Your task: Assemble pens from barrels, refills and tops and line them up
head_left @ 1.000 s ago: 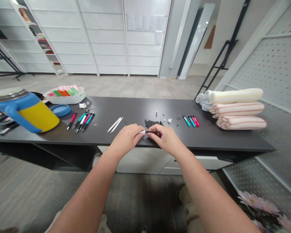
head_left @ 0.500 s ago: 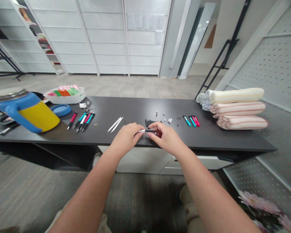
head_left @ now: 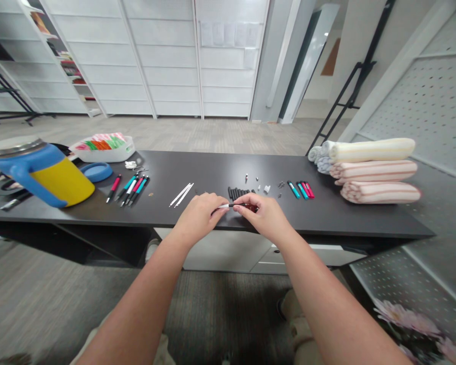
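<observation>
Over the front edge of the dark table, my left hand (head_left: 199,217) pinches the white end of a slim pen (head_left: 231,205). The fingers of my right hand (head_left: 265,214) close around its black section, partly hiding it. The pen lies roughly level between the two hands. Just behind the right fingers sits a row of short black pen grips (head_left: 235,192). White refill sticks (head_left: 181,194) lie to the left of my left hand. Small metal tips (head_left: 246,178), white clips (head_left: 266,189) and springs (head_left: 281,184) are scattered beyond my right hand.
Teal and pink pen barrels (head_left: 302,189) lie right of the springs, before rolled towels (head_left: 376,172). Several whole pens (head_left: 131,190) rest at left, near a blue lid (head_left: 97,172), a white basket (head_left: 110,154) and a large blue-yellow mug (head_left: 57,175). The table (head_left: 197,165) runs wide.
The right fingers have shifted along the pen and the right hand has turned slightly. More of the black grip row shows behind them. The left hand keeps its pinch.
</observation>
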A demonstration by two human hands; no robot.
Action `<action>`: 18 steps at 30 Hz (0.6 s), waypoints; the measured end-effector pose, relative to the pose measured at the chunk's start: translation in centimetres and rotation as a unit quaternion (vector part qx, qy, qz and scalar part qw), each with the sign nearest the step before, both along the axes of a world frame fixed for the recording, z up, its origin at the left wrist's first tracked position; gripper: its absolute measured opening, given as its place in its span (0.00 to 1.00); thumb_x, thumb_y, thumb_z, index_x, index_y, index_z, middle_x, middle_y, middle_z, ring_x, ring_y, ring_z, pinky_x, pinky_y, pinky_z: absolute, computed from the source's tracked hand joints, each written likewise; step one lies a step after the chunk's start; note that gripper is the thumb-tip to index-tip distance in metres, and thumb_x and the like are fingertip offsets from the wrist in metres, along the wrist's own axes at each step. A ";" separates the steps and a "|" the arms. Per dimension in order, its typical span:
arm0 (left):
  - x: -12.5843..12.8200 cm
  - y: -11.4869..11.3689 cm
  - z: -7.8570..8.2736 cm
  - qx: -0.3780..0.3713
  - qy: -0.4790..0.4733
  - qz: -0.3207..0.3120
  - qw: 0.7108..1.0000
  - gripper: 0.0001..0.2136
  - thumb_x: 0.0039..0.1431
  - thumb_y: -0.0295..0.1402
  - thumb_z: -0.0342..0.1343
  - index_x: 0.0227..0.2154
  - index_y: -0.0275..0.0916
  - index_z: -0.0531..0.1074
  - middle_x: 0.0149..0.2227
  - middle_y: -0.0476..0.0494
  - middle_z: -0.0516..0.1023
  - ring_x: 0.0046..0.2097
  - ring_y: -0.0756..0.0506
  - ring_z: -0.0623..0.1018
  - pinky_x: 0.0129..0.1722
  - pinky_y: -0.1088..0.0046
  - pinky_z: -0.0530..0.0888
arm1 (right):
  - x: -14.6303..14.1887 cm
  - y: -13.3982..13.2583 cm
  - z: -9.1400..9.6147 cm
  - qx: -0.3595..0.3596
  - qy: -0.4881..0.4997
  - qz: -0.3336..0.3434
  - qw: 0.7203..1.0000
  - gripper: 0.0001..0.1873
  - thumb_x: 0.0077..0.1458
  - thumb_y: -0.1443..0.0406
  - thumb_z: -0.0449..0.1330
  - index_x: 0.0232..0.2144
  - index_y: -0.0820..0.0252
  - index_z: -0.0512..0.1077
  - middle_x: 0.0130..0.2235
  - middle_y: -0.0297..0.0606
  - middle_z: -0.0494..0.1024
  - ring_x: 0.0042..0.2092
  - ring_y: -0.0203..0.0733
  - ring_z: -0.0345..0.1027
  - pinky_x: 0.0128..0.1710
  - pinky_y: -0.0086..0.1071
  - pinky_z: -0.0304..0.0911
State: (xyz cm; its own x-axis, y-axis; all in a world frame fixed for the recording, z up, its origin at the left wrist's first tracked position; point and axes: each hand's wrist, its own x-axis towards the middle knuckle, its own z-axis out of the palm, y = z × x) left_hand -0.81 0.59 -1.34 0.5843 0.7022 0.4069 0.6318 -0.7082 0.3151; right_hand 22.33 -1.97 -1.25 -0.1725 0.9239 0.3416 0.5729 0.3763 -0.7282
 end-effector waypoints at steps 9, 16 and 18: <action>0.1 -0.3 0.1 -0.005 -0.001 -0.003 1.000 0.11 0.74 0.38 0.51 0.49 0.44 0.76 0.44 0.43 0.83 0.47 0.41 0.80 0.48 0.62 0.71 | -0.2 0.0 -0.1 0.010 -0.008 0.002 1.000 0.09 0.62 0.56 0.65 0.39 0.52 0.84 0.31 0.33 0.84 0.29 0.39 0.71 0.31 0.32 0.62; 0.1 -0.2 0.1 -0.019 -0.031 0.005 0.999 0.09 0.73 0.39 0.52 0.47 0.43 0.76 0.45 0.43 0.83 0.46 0.41 0.80 0.48 0.62 0.72 | 0.0 0.2 -0.2 0.002 0.037 -0.007 0.999 0.13 0.61 0.52 0.66 0.39 0.53 0.83 0.28 0.33 0.80 0.28 0.39 0.68 0.30 0.32 0.63; 0.2 -0.2 0.2 -0.021 -0.031 0.007 0.999 0.10 0.73 0.39 0.52 0.47 0.43 0.76 0.44 0.44 0.83 0.45 0.41 0.79 0.47 0.62 0.71 | 0.1 0.2 -0.1 -0.004 0.064 -0.016 0.998 0.14 0.59 0.51 0.67 0.38 0.54 0.83 0.29 0.33 0.79 0.28 0.38 0.68 0.30 0.32 0.63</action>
